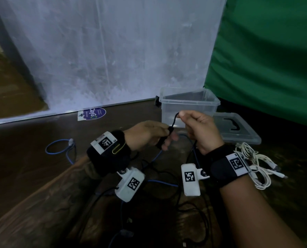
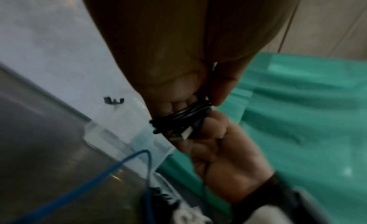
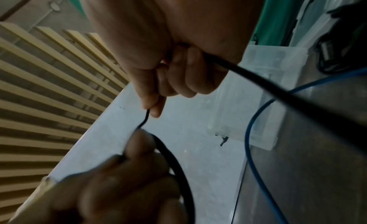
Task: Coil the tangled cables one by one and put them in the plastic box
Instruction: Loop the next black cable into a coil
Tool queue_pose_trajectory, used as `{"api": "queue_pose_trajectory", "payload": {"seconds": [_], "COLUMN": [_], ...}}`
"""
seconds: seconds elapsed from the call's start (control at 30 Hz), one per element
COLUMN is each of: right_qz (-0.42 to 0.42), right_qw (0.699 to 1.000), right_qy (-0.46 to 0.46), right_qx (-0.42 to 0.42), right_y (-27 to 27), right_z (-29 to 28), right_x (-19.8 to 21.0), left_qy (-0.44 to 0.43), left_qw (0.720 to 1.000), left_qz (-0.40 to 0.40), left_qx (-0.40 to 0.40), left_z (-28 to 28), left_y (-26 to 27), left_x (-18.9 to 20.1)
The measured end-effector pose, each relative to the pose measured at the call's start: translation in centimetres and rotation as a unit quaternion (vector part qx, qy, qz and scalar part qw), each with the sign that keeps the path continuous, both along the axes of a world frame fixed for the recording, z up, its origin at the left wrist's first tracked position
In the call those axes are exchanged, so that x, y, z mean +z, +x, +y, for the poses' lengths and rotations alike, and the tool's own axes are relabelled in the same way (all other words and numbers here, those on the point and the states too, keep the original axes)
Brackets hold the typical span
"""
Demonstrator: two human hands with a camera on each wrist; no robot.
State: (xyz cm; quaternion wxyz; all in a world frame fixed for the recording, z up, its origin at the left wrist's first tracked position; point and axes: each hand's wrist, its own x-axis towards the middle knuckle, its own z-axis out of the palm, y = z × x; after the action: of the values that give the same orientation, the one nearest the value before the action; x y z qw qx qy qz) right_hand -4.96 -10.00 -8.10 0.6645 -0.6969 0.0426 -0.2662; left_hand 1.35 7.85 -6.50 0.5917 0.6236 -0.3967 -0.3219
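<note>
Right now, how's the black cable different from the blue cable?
The black cable is held up in both hands, the left hand gripping its coiled loops and the right hand pinching the next stretch; the blue cable lies loose on the table, untouched. Neither is in the plastic box.

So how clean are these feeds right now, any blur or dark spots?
Head view: dim overall, table nearly black at the bottom, edges bowed by the wide lens. Left wrist view: soft, though the black cable coil reads. Right wrist view: left hand smeared out of focus up close, right hand sharper.
</note>
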Motion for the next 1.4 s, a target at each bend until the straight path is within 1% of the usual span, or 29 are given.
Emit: {"api": "queue_pose_trajectory", "payload": {"seconds": [0.07, 0.17, 0.2, 0.27, 0.33, 0.43, 0.53, 0.6, 0.63, 0.7, 0.73, 0.8, 0.87, 0.93, 1.0, 1.07, 1.13, 1.17, 1.2, 1.27, 1.3, 1.33, 1.4], "right_qz": [0.02, 0.083, 0.104, 0.141, 0.174, 0.219, 0.21, 0.177, 0.153, 0.097, 0.064, 0.02, -0.005, -0.01, -0.012, -0.004, 0.008, 0.015, 0.029, 0.073, 0.093, 0.108, 0.122], "right_qw": [0.999, 0.995, 0.993, 0.984, 0.971, 0.948, 0.943, 0.95, 0.957, 0.972, 0.979, 0.986, 0.991, 0.995, 0.998, 0.999, 0.999, 0.997, 0.994, 0.992, 0.989, 0.986, 0.98], "right_qy": [0.018, 0.01, 0.011, 0.014, -0.015, -0.044, -0.055, -0.072, -0.076, -0.07, -0.065, -0.068, -0.055, -0.036, -0.044, -0.044, 0.011, 0.049, 0.063, 0.018, -0.009, -0.023, -0.037], "right_qx": [0.017, 0.052, 0.061, 0.105, 0.165, 0.227, 0.253, 0.245, 0.234, 0.203, 0.181, 0.15, 0.126, 0.088, 0.042, 0.021, 0.037, 0.06, 0.081, 0.105, 0.112, 0.123, 0.156], "right_y": [0.4, 1.2, 1.4, 1.3, 1.1, 0.6, 0.3, 0.0, -0.1, -0.2, -0.3, -0.6, -0.9, -1.0, -0.7, -0.4, 0.1, 0.4, 0.7, 0.7, 0.7, 0.6, 0.2], "right_z": [0.2, 1.1, 1.4, 2.2, 2.8, 3.5, 3.6, 3.6, 3.3, 3.0, 2.9, 2.9, 2.9, 2.4, 1.6, 1.5, 1.8, 2.1, 2.3, 2.7, 2.9, 3.1, 3.7], "right_x": [-0.5, -1.4, -1.7, -2.1, -2.3, -2.1, -1.6, -1.1, -0.9, -0.4, -0.2, 0.2, 0.7, 0.9, 0.6, 0.2, -0.3, -0.7, -1.1, -1.6, -1.8, -1.8, -1.5], "left_qy": [-0.062, -0.165, -0.199, -0.249, -0.28, -0.295, -0.264, -0.217, -0.185, -0.106, -0.069, -0.024, -0.009, -0.007, -0.017, -0.044, -0.081, -0.1, -0.122, -0.18, -0.208, -0.233, -0.264], "left_qw": [0.994, 0.961, 0.949, 0.929, 0.921, 0.918, 0.937, 0.954, 0.961, 0.966, 0.968, 0.977, 0.987, 0.996, 0.999, 0.999, 0.992, 0.985, 0.975, 0.951, 0.94, 0.933, 0.926], "left_qz": [0.087, 0.213, 0.241, 0.272, 0.269, 0.237, 0.157, 0.076, 0.022, -0.097, -0.131, -0.14, -0.117, -0.077, -0.04, 0.009, 0.079, 0.119, 0.161, 0.235, 0.259, 0.27, 0.269], "left_qx": [-0.037, -0.059, -0.051, -0.007, 0.046, 0.117, 0.169, 0.192, 0.203, 0.216, 0.204, 0.157, 0.107, 0.049, 0.004, -0.022, -0.057, -0.077, -0.093, -0.094, -0.076, -0.048, 0.019], "left_z": [-0.4, -0.7, -0.7, -0.7, -0.4, 0.3, 0.8, 1.2, 1.4, 1.5, 1.5, 1.4, 1.2, 1.0, 0.9, 0.9, 1.0, 1.1, 1.1, 1.2, 1.2, 1.2, 1.3], "left_y": [0.2, 1.0, 1.2, 1.9, 2.6, 3.8, 4.5, 4.8, 5.0, 5.2, 5.1, 4.5, 3.6, 2.7, 1.9, 1.6, 1.4, 1.3, 1.2, 1.4, 1.6, 2.0, 2.7], "left_x": [0.7, 1.1, 1.0, 0.6, 0.4, 0.0, -0.4, -0.8, -1.0, -1.7, -2.0, -2.1, -1.6, -1.1, -0.8, -0.6, -0.4, -0.2, 0.0, 0.6, 0.7, 0.8, 0.7]}}
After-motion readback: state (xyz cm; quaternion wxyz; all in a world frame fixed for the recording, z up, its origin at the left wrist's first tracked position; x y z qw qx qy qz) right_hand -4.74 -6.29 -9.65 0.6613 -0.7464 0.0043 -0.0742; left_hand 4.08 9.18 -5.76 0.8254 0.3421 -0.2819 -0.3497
